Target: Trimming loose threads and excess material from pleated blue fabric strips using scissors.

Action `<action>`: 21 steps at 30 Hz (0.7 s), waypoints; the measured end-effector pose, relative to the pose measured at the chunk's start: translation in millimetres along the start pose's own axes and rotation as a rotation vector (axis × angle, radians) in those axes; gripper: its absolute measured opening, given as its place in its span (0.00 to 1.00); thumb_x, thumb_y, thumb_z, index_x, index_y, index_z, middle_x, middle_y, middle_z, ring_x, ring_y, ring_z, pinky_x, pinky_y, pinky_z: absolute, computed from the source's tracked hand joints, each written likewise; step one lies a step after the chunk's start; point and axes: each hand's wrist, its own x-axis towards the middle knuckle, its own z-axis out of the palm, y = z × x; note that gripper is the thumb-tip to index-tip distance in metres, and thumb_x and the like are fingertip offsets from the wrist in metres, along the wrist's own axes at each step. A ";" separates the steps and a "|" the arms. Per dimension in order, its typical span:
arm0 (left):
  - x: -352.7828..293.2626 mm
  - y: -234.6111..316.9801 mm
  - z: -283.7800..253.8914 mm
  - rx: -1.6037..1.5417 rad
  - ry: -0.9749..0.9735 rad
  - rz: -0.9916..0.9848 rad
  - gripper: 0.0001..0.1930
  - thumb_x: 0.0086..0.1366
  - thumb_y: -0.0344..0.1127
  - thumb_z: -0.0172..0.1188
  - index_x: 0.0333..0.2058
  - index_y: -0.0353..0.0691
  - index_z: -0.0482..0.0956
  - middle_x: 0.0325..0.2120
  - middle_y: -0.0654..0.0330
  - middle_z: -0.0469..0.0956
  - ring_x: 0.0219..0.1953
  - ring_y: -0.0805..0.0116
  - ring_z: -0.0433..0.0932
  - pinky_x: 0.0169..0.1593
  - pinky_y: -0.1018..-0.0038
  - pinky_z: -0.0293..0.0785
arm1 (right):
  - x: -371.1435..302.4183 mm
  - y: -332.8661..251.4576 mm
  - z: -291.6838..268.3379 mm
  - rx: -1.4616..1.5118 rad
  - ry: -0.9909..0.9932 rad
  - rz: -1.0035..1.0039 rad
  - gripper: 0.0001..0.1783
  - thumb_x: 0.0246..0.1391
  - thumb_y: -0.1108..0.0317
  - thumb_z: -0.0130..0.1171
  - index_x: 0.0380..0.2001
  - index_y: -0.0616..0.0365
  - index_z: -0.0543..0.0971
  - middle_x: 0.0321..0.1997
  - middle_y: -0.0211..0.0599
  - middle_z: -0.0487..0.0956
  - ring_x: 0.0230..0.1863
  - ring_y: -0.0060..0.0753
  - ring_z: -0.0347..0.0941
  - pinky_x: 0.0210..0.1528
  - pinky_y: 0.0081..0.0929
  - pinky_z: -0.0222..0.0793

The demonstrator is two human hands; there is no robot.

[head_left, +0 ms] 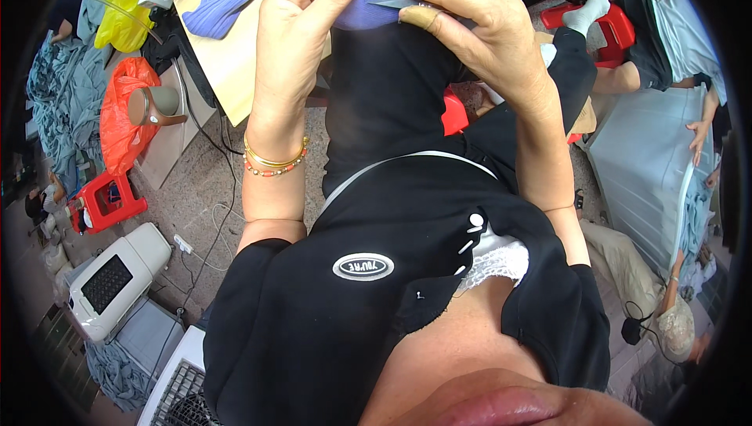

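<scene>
A ribbed purple-blue knit garment (366, 18) lies at the top of the view, partly over my black-clad lap. My left hand (301, 22) is closed in a pinch on its edge, thumb against finger. My right hand (489, 22) holds small thread snips (388, 0); their pointed metal blades reach left over the cloth, close to my left fingertips. The handles are mostly hidden in the right palm. Tan tape wraps the right thumb.
One sleeve (215, 14) is spread over a tan board (227, 73) at left. Beyond are a red plastic bag (125, 116), a red stool (110, 203) and heaped blue-grey cloth (66, 89). At right, other people sit near a large grey bin (642, 159). Cables cross the floor.
</scene>
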 end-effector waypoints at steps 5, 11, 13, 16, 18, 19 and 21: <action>5.9 -8.8 -9.4 -0.013 -0.020 0.025 0.08 0.68 0.35 0.59 0.39 0.37 0.81 0.30 0.73 0.76 0.31 0.88 0.66 0.35 0.88 0.60 | -8.2 28.7 11.5 0.148 0.191 -0.286 0.12 0.49 0.73 0.67 0.40 0.60 0.83 0.26 0.37 0.74 0.27 0.32 0.71 0.29 0.25 0.65; 9.0 -10.8 -3.7 -0.020 0.020 0.116 0.09 0.70 0.35 0.55 0.43 0.37 0.79 0.32 0.71 0.76 0.31 0.85 0.70 0.38 0.87 0.64 | -17.9 8.5 -19.8 0.084 0.081 0.361 0.14 0.50 0.76 0.67 0.42 0.65 0.82 0.27 0.32 0.72 0.27 0.23 0.66 0.31 0.20 0.61; 10.8 -14.4 -10.8 -0.121 0.043 0.072 0.09 0.71 0.34 0.54 0.42 0.34 0.77 0.36 0.67 0.79 0.39 0.82 0.74 0.47 0.84 0.67 | -23.8 7.3 -22.7 -0.051 0.073 0.288 0.18 0.48 0.75 0.68 0.45 0.64 0.81 0.29 0.32 0.71 0.28 0.25 0.66 0.31 0.21 0.62; 13.1 -15.4 -10.1 -0.131 0.065 0.041 0.10 0.71 0.34 0.53 0.43 0.35 0.77 0.37 0.66 0.79 0.40 0.81 0.74 0.48 0.83 0.67 | -28.8 -0.3 -19.4 -0.038 0.080 0.261 0.20 0.46 0.75 0.69 0.45 0.62 0.82 0.29 0.35 0.73 0.28 0.30 0.68 0.31 0.24 0.63; 13.8 -14.8 -9.2 -0.122 0.085 0.036 0.10 0.71 0.34 0.53 0.43 0.35 0.77 0.37 0.66 0.79 0.40 0.81 0.74 0.48 0.83 0.67 | -38.4 8.7 -12.7 -0.128 0.031 0.169 0.23 0.45 0.73 0.70 0.48 0.57 0.82 0.31 0.33 0.73 0.28 0.25 0.68 0.30 0.21 0.65; 13.9 -14.8 -9.5 -0.125 0.084 0.024 0.10 0.71 0.34 0.53 0.43 0.34 0.77 0.38 0.66 0.79 0.41 0.81 0.74 0.49 0.83 0.67 | -42.1 8.9 -9.2 -0.131 0.022 0.163 0.23 0.45 0.74 0.70 0.48 0.58 0.82 0.33 0.33 0.73 0.29 0.24 0.68 0.31 0.21 0.65; 14.0 -14.3 -9.9 -0.124 0.081 0.011 0.10 0.71 0.35 0.53 0.43 0.34 0.77 0.38 0.66 0.79 0.41 0.81 0.74 0.49 0.83 0.67 | -43.6 9.9 -2.8 -0.164 0.016 0.131 0.23 0.44 0.75 0.70 0.48 0.58 0.82 0.34 0.33 0.74 0.29 0.24 0.68 0.31 0.21 0.65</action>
